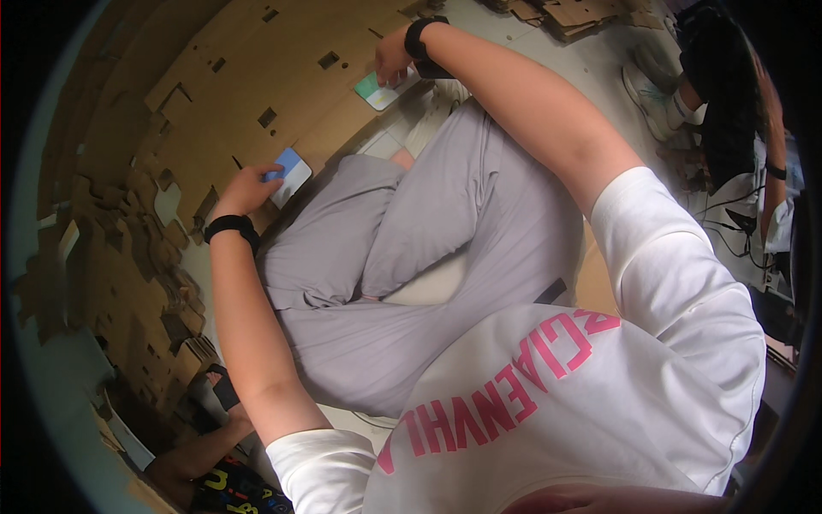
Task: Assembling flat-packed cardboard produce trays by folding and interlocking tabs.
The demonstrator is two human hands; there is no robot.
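So the big landmark here is the large flat brown cardboard sheet with cut-out slots (257, 77) lying on the floor in front of the seated person. The left hand (244, 190) is at the sheet's near edge, fingers closed around a small blue-and-white rounded rectangular card (289, 176), which sticks out past the fingertips over the edge of the sheet. The right hand (392, 58) is further along the same edge, pressing down on a small green-and-white rounded rectangular card (377, 90) that lies flat on the cardboard; fingers look curled narrow over it, but most of the grip is hidden by the hand itself. Both wrists have black bands. The person's grey trousers (411, 248) fill the space just below the sheet and block whatever floor is there. Left of the sheet there's a jumble of brown cardboard offcuts (145, 283), hard to tell apart. Far to the right of the sheet another person in white sneakers (655, 98) is partly cut off, and another person's arm (201, 450) pokes in at the bottom left.
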